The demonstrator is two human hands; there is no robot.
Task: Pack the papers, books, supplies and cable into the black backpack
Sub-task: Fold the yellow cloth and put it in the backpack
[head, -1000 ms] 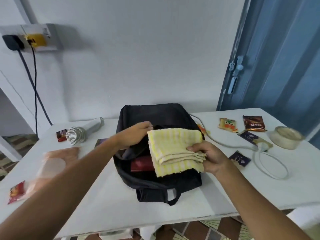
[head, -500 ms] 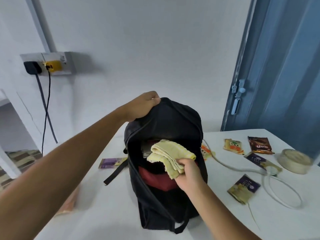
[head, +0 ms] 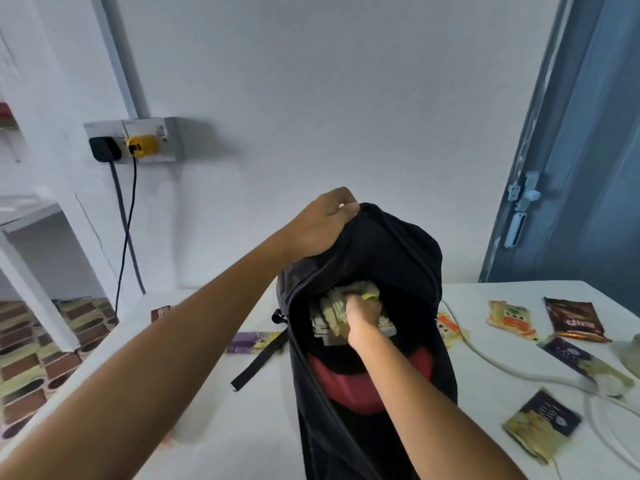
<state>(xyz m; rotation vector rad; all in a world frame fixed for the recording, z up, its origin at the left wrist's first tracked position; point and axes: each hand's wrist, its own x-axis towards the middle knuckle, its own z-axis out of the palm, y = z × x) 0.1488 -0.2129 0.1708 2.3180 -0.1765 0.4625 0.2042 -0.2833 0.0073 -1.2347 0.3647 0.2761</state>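
A pale wall with a double socket box and a blue door stand behind the white desk.

The left hand grips the top edge of the black fabric backpack, which now stands upright near the middle of the desk, where a second ago it lay flat. The right hand, fingers curled, holds the folded pale-yellow striped cloth and is sunk inside the bag's mouth; half a second ago the cloth was only at the opening. It sits above a red item already in the bag. I judge this one article is nearly stowed, while the rest is not yet packed.

Counted: two hands, one backpack, one cloth, one red item. One white cable loops along the right side of the desk, outside the bag. Right of the backpack I count five snack sachets: an orange-and-white one just beside the bag, a yellow-orange one, a brown one, and two purple-and-gold ones toward the near right edge. On the left lie a purple wrapper and a small dark red packet. Two plugs sit in the socket box.
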